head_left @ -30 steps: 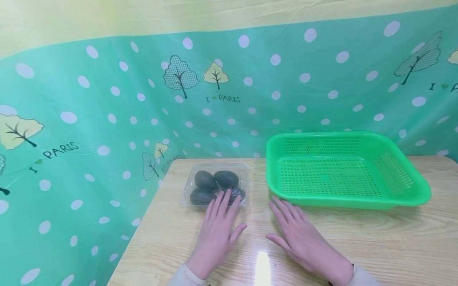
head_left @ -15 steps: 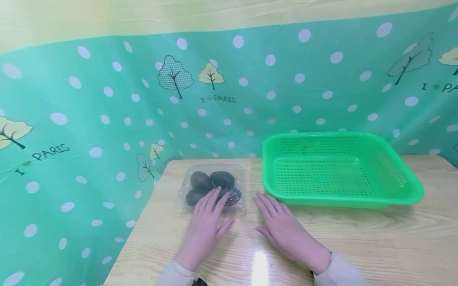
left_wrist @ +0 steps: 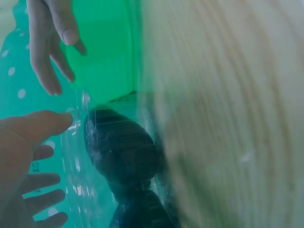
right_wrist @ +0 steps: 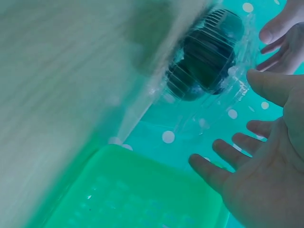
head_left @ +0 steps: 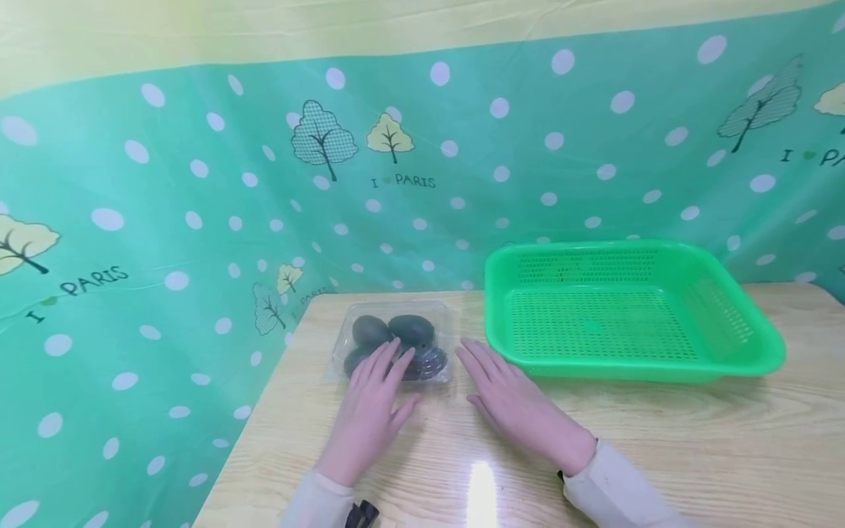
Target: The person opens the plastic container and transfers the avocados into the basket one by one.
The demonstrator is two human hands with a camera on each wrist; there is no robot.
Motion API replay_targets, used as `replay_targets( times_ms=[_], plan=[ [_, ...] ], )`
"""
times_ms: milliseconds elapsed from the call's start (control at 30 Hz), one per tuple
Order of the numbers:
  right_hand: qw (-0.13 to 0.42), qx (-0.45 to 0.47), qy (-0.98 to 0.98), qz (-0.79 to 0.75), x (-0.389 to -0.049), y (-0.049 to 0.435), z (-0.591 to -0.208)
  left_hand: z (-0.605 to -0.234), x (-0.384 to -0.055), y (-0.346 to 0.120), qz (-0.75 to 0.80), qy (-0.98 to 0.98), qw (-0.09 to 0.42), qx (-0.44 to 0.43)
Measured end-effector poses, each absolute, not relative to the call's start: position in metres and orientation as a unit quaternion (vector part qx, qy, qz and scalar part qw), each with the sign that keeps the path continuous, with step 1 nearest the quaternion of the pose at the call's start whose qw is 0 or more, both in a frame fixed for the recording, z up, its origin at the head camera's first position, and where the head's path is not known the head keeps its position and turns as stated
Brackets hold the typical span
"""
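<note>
A clear plastic box stands on the table, with several dark, oval, avocado-like fruits inside. My left hand reaches over the box's near side, fingers extended and overlapping the front fruits in the head view. In the left wrist view its thumb and fingers spread above the box. My right hand has straight fingers, which point into the gap between the box and the green basket. The right wrist view has its spread fingers beside the box, holding nothing.
The perforated green basket sits right of the box, near the table's back edge. A green dotted curtain hangs behind and along the left side. The wooden table extends in front of both. A black strap shows at the left cuff.
My right hand has moved left, from the basket's front corner toward the box's right side. My left hand has drawn slightly left and back over the box. The head view has shifted a little.
</note>
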State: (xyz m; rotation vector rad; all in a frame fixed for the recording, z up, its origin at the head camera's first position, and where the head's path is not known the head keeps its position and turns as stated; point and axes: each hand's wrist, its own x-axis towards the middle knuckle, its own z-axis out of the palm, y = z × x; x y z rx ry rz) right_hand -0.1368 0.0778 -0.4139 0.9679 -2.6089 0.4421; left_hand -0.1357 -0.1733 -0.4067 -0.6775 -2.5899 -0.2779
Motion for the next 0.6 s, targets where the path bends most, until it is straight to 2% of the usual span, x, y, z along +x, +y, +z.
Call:
replay_targets(
  times_ms=[367,600],
  plan=[
    [0.111,0.343,-0.915,0.180,-0.145,0.066,-0.405,-0.403,-0.146,-0.186,-0.112,-0.942,0.218,-0.231],
    [0.135,0.361,-0.907,0.170,-0.153,0.058,-0.405,-0.401,-0.149,-0.200,-0.133,-0.940,0.225,-0.218]
  ],
)
